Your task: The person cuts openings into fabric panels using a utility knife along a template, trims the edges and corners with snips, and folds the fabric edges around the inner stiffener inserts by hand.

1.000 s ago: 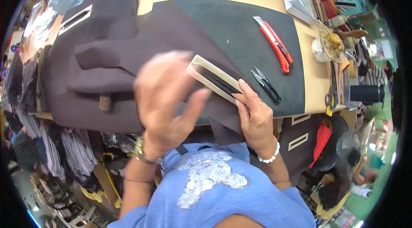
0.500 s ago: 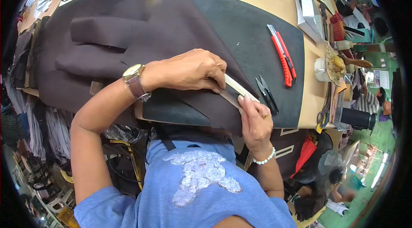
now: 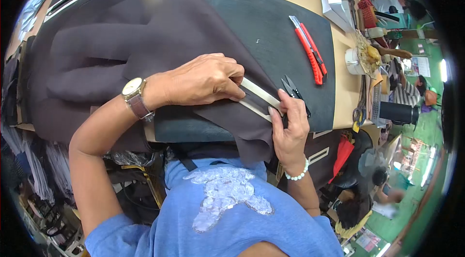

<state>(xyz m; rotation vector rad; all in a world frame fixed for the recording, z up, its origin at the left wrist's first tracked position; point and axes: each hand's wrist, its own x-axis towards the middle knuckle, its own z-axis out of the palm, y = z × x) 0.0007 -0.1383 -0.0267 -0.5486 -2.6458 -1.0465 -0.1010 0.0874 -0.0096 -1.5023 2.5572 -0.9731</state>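
Observation:
Dark brown fabric [image 3: 104,44] is bunched over a black mat [image 3: 271,24]. On it is a narrow frame of whitish strips [image 3: 261,93] around a dark slot. My left hand [image 3: 208,80], with a watch at the wrist, pinches the fabric at the frame's left end. At the right end, my right hand [image 3: 290,128] has thumb and fingers closed on the frame and cloth, thumb and index slightly apart across the slot. Black thread snips [image 3: 296,93] lie just beyond the right fingers, partly hidden by them. A similar whitish frame [image 3: 67,3] shows at the cloth's far left.
A red box cutter [image 3: 310,52], blade exposed, rests on the mat's right side. Along the table's right edge are a white box [image 3: 336,5], a white tub [image 3: 354,61], scissors [image 3: 358,115] and a black cylinder [image 3: 398,113]. More dark cloth hangs below the table edge.
The right fingers have shifted along the frame's end, and more of the slot shows between the hands. The lower cloth edge hangs a little further down. The whole view has shifted slightly.

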